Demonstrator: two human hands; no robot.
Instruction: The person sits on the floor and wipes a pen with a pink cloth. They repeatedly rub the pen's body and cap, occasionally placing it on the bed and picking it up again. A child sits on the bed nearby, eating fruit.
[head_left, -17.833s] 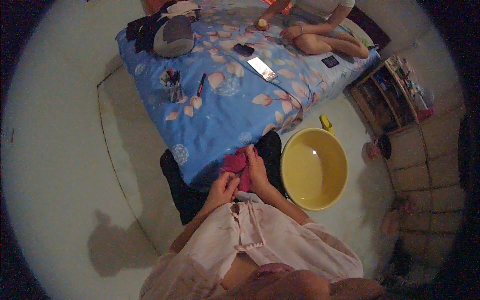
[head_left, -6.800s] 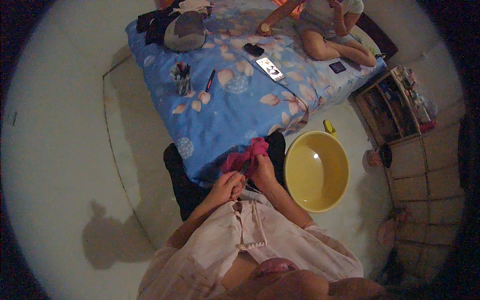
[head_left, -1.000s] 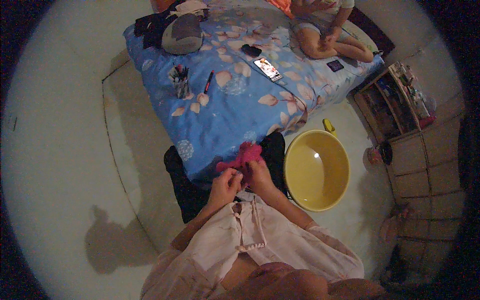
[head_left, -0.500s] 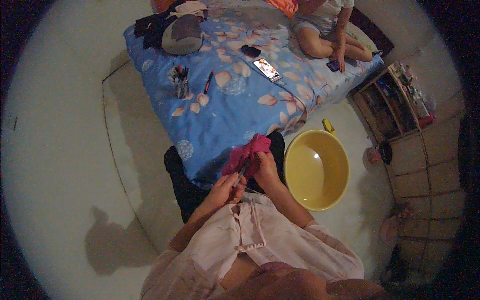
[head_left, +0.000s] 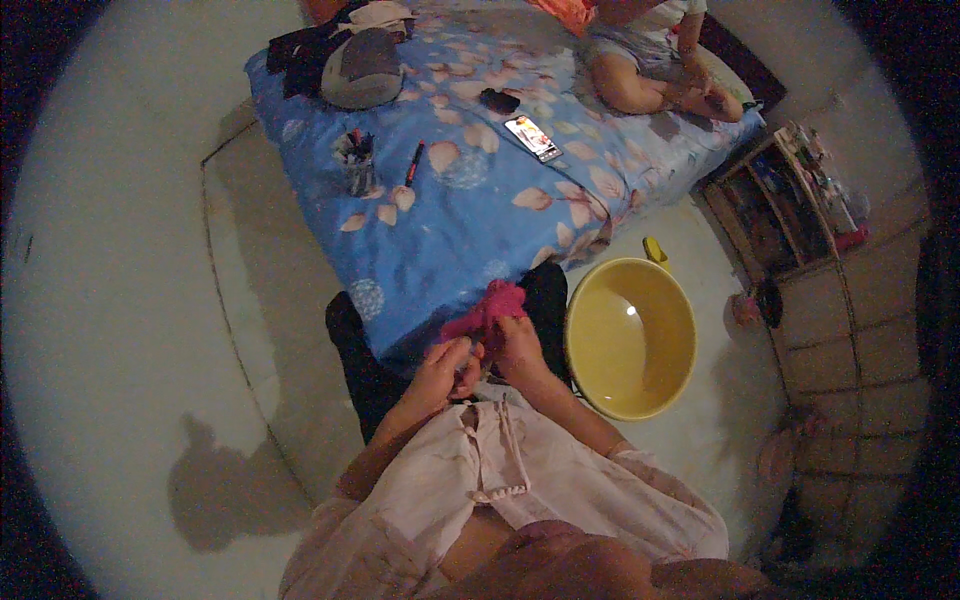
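A crumpled bright pink cloth (head_left: 497,300) is bunched up in front of my lap, at the near edge of the bed. My right hand (head_left: 518,350) grips it from the right with bent fingers. My left hand (head_left: 440,378), closed, is close beside the right one at the cloth's lower left. A slim greyish thing shows in part between the left fingers; its kind is too blurred to tell.
The blue flowered bed (head_left: 420,260) holds a lit phone (head_left: 534,139), a red marker (head_left: 415,164), a pen cup (head_left: 358,164) and a grey cap (head_left: 362,70). Another person (head_left: 640,70) sits at its far right. A yellow tub (head_left: 632,340) stands on the floor right, near a shelf (head_left: 775,200).
My right hand and the pink cloth have shifted slightly left and closer to my left hand. The slim greyish thing shows less now. The other person's hand and dark phone have moved.
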